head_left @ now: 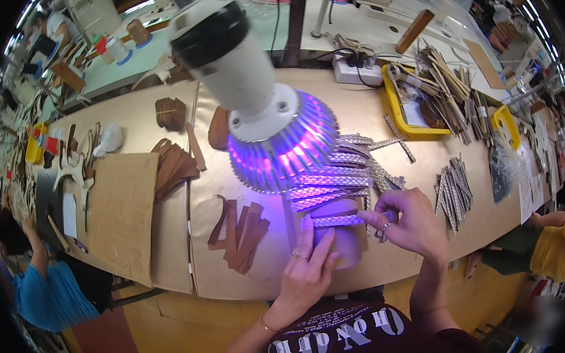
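Under the purple light, a silvery braided strap (338,220) lies across a pale rounded pad (346,246) near the table's front edge. My left hand (308,262) rests by its left end, fingers stretched out and apart, the index fingertip pressing there. At the strap's right end, my right hand (411,223) is closed in a pinch, with its thumb and index finger on the end. More braided straps (339,175) lie side by side just beyond, partly hidden by the lamp.
A large ribbed lamp (283,140) hangs over the work. Brown leather strips (242,236) and a brown board (126,215) lie left. To the right are a braided strap pile (454,193) and a yellow tray (397,111). Other people sit at both sides.
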A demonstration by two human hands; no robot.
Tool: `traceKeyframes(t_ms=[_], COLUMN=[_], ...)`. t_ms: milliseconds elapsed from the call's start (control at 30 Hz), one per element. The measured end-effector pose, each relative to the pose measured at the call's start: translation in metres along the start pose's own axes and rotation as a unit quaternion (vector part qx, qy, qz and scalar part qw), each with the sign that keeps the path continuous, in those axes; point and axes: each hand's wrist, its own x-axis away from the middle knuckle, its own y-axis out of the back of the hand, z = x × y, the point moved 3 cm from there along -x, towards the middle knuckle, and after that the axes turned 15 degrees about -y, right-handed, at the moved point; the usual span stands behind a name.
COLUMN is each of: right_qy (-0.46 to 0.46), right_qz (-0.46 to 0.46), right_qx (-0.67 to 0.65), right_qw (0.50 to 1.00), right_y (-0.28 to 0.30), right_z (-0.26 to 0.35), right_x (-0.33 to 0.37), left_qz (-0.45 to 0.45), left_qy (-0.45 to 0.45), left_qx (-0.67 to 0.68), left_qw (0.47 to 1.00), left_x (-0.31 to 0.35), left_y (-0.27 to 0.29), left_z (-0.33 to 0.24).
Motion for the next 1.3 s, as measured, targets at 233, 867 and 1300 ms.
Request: traceKeyframes(t_ms=[233, 867, 1300], right_qy=[-0.041, -0.070, -0.053], right_qz=[0.033, 0.039, 0.098], right_qx=[-0.175, -0.223, -0.319], right_qw=[0.983, 0.971, 0.941], right_y=[-0.017, -0.065, -0.075], right_z=[-0.029, -0.054, -0.049], right_x=[-0.008, -0.023, -0.008], left_qz=[0.032, 0.079, 0.127], left_qy=[0.027, 0.011, -0.043], left_qx=[-0.011, -0.079, -0.139], left_qw=[0.999, 0.994, 0.981], left_x=[-0.005, -0.015, -0.016], left_y=[0.003, 0.009, 0.016], left_z=[-0.004, -0.009, -0.026])
